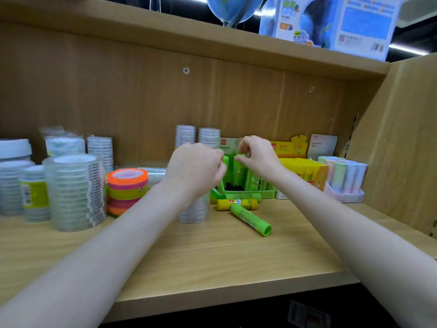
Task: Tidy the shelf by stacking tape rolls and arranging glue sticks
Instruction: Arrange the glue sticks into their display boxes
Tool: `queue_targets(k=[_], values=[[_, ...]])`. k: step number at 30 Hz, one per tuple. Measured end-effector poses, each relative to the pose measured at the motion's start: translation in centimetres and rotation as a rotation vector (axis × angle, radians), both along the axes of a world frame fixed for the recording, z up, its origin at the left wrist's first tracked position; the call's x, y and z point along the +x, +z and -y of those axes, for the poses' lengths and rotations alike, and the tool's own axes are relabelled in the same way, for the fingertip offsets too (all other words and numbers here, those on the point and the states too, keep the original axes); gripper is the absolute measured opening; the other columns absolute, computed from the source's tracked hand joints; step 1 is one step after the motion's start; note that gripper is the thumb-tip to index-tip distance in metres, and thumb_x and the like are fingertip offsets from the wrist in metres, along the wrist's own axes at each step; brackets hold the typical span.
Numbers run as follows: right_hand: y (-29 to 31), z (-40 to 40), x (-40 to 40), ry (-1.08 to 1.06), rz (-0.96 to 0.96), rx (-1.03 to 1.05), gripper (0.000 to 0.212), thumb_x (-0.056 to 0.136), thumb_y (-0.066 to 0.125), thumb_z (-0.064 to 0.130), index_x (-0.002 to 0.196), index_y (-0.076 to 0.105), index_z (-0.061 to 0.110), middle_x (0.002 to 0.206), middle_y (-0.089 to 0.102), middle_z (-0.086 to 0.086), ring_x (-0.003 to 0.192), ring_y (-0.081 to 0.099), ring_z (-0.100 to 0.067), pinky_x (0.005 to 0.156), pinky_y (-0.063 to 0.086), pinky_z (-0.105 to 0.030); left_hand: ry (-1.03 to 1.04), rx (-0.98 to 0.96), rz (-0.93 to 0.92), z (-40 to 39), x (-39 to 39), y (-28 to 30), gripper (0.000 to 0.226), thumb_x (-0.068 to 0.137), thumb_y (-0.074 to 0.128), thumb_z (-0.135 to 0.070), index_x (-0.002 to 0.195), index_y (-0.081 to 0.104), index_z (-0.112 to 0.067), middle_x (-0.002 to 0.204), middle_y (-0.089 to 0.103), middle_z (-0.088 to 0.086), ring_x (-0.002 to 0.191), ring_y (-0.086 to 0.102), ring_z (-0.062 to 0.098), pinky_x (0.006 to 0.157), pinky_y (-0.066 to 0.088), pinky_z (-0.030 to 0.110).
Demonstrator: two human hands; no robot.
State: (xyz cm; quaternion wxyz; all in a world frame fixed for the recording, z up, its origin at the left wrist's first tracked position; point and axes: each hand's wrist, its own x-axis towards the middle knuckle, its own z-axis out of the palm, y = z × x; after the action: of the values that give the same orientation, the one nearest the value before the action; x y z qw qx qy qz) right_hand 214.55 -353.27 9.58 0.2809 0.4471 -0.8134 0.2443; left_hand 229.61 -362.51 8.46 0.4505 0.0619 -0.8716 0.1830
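- On the shelf board (212,254), stacks of tape rolls (75,192) crowd the left side, with 2 more stacks (197,136) standing far back against the rear panel.
- A stack of banded rolls (127,190) sits right of the left stacks, just left of the left hand (197,169).
- Both hands meet above an open tray (248,191) of upright glue sticks at centre; the right hand (257,155) is on its right.
- 2 loose glue sticks lie near the tray's front: 1 (237,204) just before it, another (251,219) nearer still.
- A second box of sticks (305,171) stands right of the tray, with a rack of tubes (343,178) at far right.
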Motion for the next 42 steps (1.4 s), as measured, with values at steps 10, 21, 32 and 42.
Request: queue_targets(k=[10, 21, 32, 42], values=[[-0.7, 0.7, -1.0, -0.166, -0.053, 0.125, 0.020, 0.089, 0.060, 0.027, 0.101, 0.062, 0.012, 0.118, 0.059, -0.004, 0.119, 0.040, -0.026, 0.096, 0.032, -0.044, 0.006, 0.035, -0.011, 0.1, -0.1, -0.1, 0.022, 0.066, 0.049, -0.020, 0.046, 0.057, -0.015, 0.039, 0.050, -0.001, 0.035, 0.047, 0.022, 0.053, -0.001, 0.011], [-2.4, -7.8, 7.2, 0.147, 0.299, 0.187, 0.032, 0.078, 0.065, 0.048, 0.093, 0.061, 0.019, 0.082, 0.062, 0.007, 0.074, 0.055, -0.010, 0.064, 0.040, -0.024, 0.001, 0.034, -0.001, 0.1, 0.1, -0.1, 0.021, 0.068, 0.050, -0.019, 0.050, 0.058, -0.012, 0.043, 0.053, 0.005, 0.039, 0.050, 0.025, 0.052, 0.002, 0.012], [-0.6, -7.5, 4.8, 0.350, 0.687, -0.259, 0.052, 0.096, 0.046, 0.007, 0.133, 0.035, 0.041, 0.122, 0.042, -0.004, 0.074, 0.070, -0.018, 0.078, 0.058, -0.034, 0.009, 0.053, -0.027, 0.0, 0.0, -0.1, 0.019, 0.064, 0.053, -0.020, 0.047, 0.058, -0.014, 0.040, 0.051, 0.001, 0.035, 0.049, 0.023, 0.045, 0.010, 0.015], [-1.9, -1.2, 0.8, -0.020, -0.014, 0.057, 0.041, 0.082, 0.068, 0.028, 0.110, 0.041, 0.014, 0.094, 0.059, -0.007, 0.097, 0.053, -0.027, 0.084, 0.037, -0.035, -0.037, 0.058, -0.029, 0.2, -0.2, -0.3, 0.023, 0.071, 0.048, -0.022, 0.053, 0.061, -0.014, 0.045, 0.054, 0.002, 0.041, 0.052, 0.025, 0.044, 0.009, 0.015]])
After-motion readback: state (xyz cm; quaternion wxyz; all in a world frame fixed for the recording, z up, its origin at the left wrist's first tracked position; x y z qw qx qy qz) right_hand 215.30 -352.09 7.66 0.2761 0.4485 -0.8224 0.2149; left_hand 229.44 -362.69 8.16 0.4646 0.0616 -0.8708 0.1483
